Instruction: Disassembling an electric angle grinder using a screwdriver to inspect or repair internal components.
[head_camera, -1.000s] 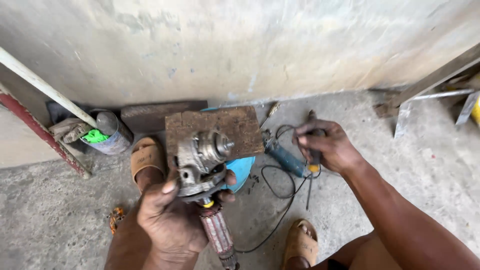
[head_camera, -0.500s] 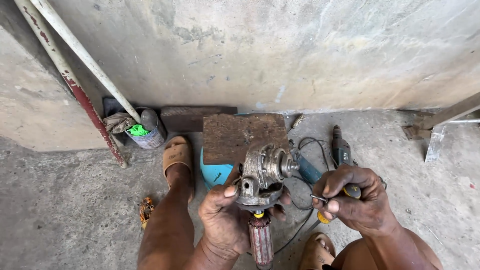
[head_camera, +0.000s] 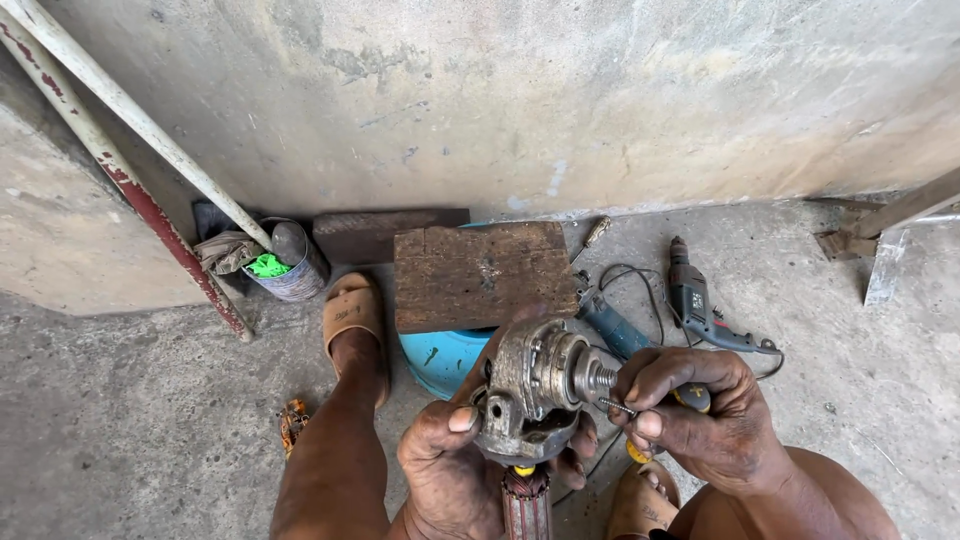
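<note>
Grinder gear head, grimy metal, sits clamped in the left hand above a rough concrete floor by a stained wall. Its armature runs down out of frame. The spindle points right; the long axis is near upright. The right hand pinches a thin screw, its yellow-handled tool mostly hidden.

Moved from the floor by the blue drill up to the grinder gear head: right hand, now pinching a small screw beside its spindle.
</note>
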